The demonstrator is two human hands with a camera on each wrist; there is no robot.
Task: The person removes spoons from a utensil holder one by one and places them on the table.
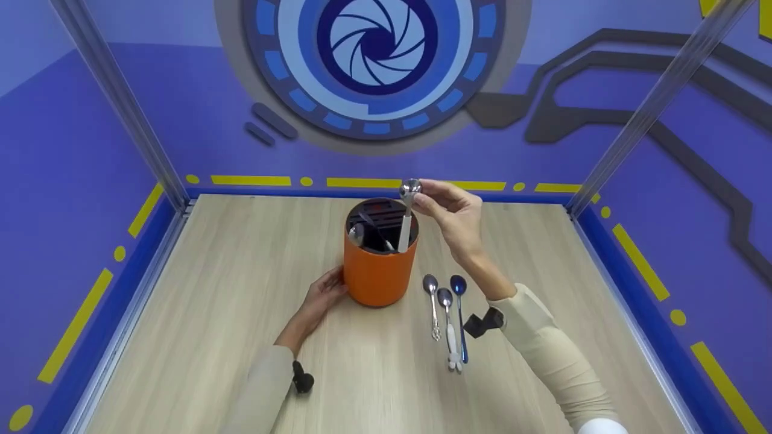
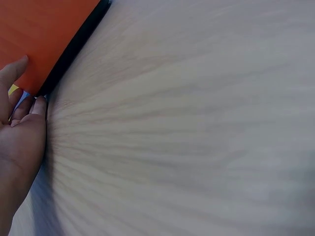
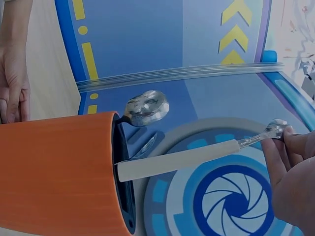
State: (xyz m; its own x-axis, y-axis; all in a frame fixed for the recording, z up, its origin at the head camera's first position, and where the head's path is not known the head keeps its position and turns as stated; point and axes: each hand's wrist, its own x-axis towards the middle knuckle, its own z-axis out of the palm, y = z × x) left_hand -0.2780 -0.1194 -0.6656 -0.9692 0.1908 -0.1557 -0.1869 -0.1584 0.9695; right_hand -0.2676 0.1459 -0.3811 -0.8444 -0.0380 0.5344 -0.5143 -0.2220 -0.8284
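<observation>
An orange utensil holder [image 1: 380, 277] with a dark slotted top stands upright on the table. My left hand [image 1: 322, 298] touches its lower left side with extended fingers, the thumb lying against the orange wall in the left wrist view. Between thumb and fingertips, my right hand [image 1: 461, 223] pinches a white-handled spoon [image 3: 182, 160] by its shiny metal bowl. The spoon points handle down, its end at the right part of the holder's opening. A silver spoon [image 3: 146, 108] and another, thinner utensil [image 3: 145, 146] stick out of the holder; their lower parts are hidden inside.
Right of the holder lie a silver spoon with an ornate handle [image 1: 434, 310], a spoon with a white figure-shaped handle [image 1: 451, 340] and a blue spoon [image 1: 458, 284]. Blue printed panels [image 1: 163, 108] and metal posts [image 1: 651, 111] border the wooden table [image 1: 241, 253].
</observation>
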